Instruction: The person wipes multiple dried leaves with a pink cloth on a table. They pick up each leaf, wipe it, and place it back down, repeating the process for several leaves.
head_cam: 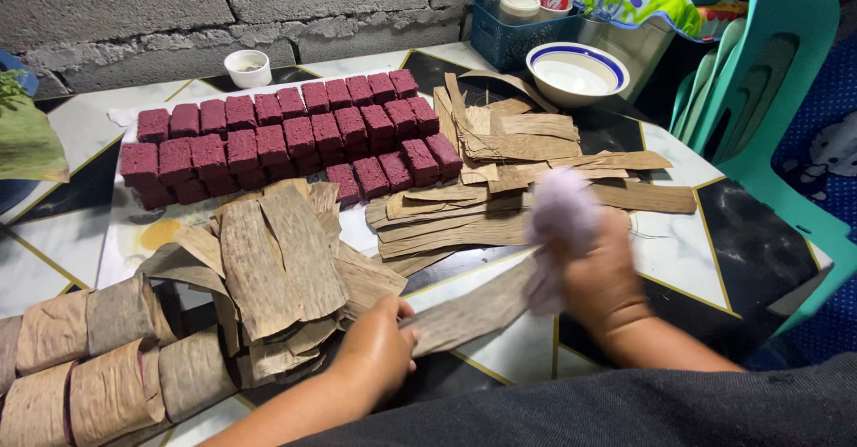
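Note:
My left hand [379, 344] pins one end of a long dried brown leaf strip [469, 311] against the table. My right hand [603, 282] holds a pale lilac cloth [561, 219], blurred with motion, over the other end of that strip. Just left of my left hand is a heap of loose dried leaves [277, 264]. Rows of dark red blocks [286, 139] lie on a white sheet further back.
More flat leaf strips [527, 170] are piled at centre right. Leaf-wrapped bundles [98, 358] lie at the lower left. A white bowl with a blue rim [577, 72], a small white cup [247, 68], a blue basket [509, 37] and teal plastic chairs [768, 81] stand around.

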